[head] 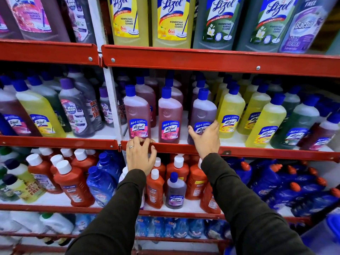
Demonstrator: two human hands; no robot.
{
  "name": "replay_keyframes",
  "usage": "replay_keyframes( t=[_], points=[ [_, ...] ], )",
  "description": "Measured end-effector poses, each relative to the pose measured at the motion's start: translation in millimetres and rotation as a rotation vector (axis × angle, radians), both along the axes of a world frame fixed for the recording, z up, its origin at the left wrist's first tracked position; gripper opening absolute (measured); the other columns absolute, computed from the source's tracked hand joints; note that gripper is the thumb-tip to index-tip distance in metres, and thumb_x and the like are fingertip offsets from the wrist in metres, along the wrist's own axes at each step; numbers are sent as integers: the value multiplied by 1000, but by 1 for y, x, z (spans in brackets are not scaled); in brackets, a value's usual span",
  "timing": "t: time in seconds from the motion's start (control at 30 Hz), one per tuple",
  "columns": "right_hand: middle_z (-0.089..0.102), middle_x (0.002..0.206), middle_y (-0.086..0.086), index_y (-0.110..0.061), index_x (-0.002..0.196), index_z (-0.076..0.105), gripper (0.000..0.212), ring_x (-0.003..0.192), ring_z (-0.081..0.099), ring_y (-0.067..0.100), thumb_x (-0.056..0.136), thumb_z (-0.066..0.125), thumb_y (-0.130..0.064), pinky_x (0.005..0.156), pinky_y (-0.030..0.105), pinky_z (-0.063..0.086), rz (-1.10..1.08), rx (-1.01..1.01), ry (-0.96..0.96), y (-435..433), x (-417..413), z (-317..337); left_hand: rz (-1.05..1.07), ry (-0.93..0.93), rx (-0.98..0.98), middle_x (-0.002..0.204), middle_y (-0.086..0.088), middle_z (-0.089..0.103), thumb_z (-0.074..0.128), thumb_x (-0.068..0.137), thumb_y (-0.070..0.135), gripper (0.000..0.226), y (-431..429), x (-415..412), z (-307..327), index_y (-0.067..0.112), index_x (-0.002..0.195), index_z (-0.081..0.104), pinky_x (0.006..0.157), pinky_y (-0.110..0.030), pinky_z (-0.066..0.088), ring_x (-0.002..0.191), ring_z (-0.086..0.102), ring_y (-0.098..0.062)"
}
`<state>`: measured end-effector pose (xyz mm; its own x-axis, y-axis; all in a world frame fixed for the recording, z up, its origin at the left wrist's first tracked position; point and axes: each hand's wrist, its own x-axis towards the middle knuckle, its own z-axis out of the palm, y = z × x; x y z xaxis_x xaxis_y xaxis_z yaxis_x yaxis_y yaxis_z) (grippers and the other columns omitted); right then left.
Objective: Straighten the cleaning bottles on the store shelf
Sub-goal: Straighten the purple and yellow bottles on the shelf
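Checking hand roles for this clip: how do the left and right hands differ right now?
The left hand rests on the red shelf edge, holding no bottle; the right hand wraps the purple Lizol bottle. The left hand wears a ring; the right hand shows none. Both come from dark sleeves.

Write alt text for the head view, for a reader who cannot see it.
A person's right hand wraps the base of a purple Lizol bottle on a red store shelf, while the left hand rests on the shelf's front edge. Rows of cleaning bottles fill the shelves above and below.

Red-edged shelf [184, 146] carries upright bottles [170, 116], back rows seemingly alike.
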<state>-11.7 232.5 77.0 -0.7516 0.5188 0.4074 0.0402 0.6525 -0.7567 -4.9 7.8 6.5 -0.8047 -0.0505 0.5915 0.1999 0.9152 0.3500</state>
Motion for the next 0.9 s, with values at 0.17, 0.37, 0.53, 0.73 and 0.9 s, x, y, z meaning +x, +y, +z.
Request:
replay_keyframes(
  t=[0.17,0.37,0.53,0.73,0.9],
  points=[
    [49,146,17,-1,151,31,99,136,53,34,81,75,-57,105,43,53,-4,20,-22,0,2,0,0,16,4,99,-12,57,40,93,39,37,1,2,2,13,106,64,90,-43,48,101,54,-30],
    [47,148,16,-4,152,30,101,137,51,32,82,71,-63,105,41,54,18,57,-17,6,3,-6,19,-14,2,103,-12,57,43,93,38,36,3,-1,0,14,110,63,93,-44,47,105,53,-31],
    [37,156,20,-2,156,29,84,146,38,32,98,48,-60,120,45,37,-49,-94,221,23,3,-7,30,13,13,101,-12,56,43,92,37,35,4,0,0,12,107,63,92,-45,47,103,54,-31],
    [34,153,27,3,157,23,91,142,38,43,94,65,-48,115,44,34,-168,-191,42,73,-24,10,53,9,25,103,-14,56,42,93,38,36,7,-2,-4,12,109,63,92,-43,47,105,53,-32],
    [35,153,30,7,156,14,110,143,40,45,82,81,-40,117,46,37,-84,-190,-98,98,-46,11,78,6,41,105,-16,57,44,93,37,35,11,-2,-4,11,109,62,92,-45,48,108,53,-34]
  ],
)
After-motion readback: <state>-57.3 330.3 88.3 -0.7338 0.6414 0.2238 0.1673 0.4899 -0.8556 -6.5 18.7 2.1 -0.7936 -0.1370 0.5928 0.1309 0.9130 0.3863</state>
